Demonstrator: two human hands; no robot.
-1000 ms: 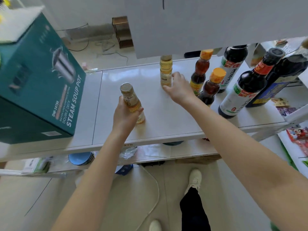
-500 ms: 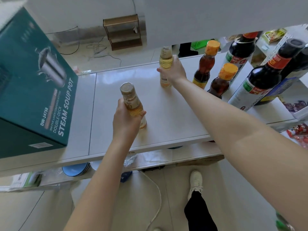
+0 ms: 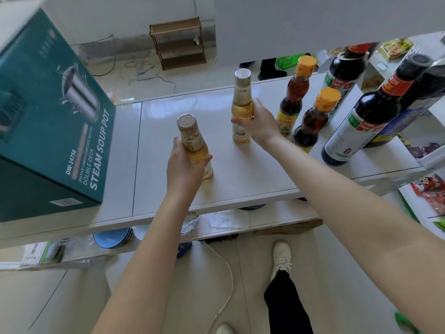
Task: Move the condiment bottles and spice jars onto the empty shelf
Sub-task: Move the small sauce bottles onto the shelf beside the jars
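Two slim golden bottles with silver caps stand on the white shelf (image 3: 240, 174). My left hand (image 3: 185, 165) is wrapped around the near golden bottle (image 3: 190, 136), which tilts slightly left. My right hand (image 3: 258, 121) grips the far golden bottle (image 3: 242, 97) at its middle; that bottle's base rests on the shelf. To the right stand two brown bottles with orange caps (image 3: 313, 119) (image 3: 295, 92) and several dark soy-sauce bottles (image 3: 361, 121).
A large teal steam soup pot box (image 3: 53, 131) fills the shelf's left end. A lower shelf holds blue plates (image 3: 113, 239) and plastic wrap. Snack packets (image 3: 431, 189) lie at the right. A wooden rack (image 3: 179, 43) and cables sit on the floor behind.
My right hand has closed around the far golden bottle and drawn it nearer, toward the near bottle. My left hand has kept its hold on the near bottle.
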